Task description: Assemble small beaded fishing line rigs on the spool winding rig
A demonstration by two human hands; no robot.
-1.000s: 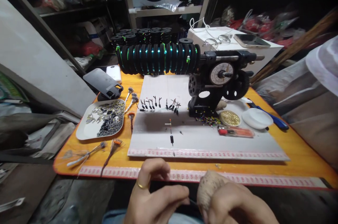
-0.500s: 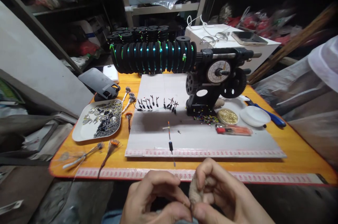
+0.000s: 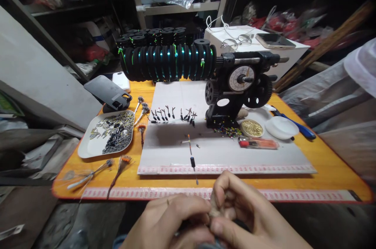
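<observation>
My left hand point(image 3: 173, 221) and my right hand point(image 3: 246, 217) meet in front of the table's near edge, fingertips together. A small greyish-beige lump point(image 3: 216, 206) is pinched in the fingers of my right hand. My left fingers are curled against it, and what they grip is hidden. Just beyond my hands, a thin line with a black cylindrical float piece point(image 3: 192, 162) and an orange-tipped stem point(image 3: 189, 141) hangs or lies over the white board point(image 3: 170, 151). Small black pieces with twisted ends point(image 3: 167, 114) stand in a row farther back.
A black winding machine with a dial point(image 3: 241, 78) carries a row of black spools point(image 3: 167, 63). On the left is a white tray point(image 3: 84, 147) of small parts. To the right are a gold bead dish point(image 3: 252, 128), a red cutter point(image 3: 258, 143) and blue-handled pliers point(image 3: 305, 131).
My left hand has turned, its fingers now closing over towards the right hand. My right hand has shifted slightly up and left. The whole view has moved a little.
</observation>
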